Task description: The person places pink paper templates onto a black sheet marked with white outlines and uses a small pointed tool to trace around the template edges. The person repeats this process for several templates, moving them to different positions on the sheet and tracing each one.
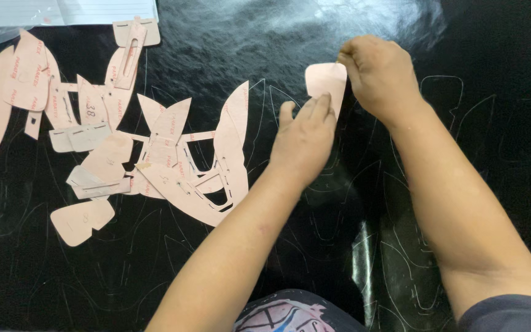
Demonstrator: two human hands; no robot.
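A small pale pink cardboard pattern piece (326, 81) with a rounded top lies flat on a glossy black sheet (228, 37). My left hand (305, 138) presses its fingertips down on the piece's lower edge. My right hand (381, 72) is closed with its fingers bunched at the piece's upper right edge, as if gripping a thin tool that I cannot see. Faint traced outlines mark the black sheet around both hands.
A loose pile of pink cardboard pattern pieces (161, 147) covers the left side of the sheet, with one separate rounded piece (81, 220) nearer me. White lined paper (106, 9) lies at the top left edge. More traced outlines (401, 270) run along the sheet's near right part.
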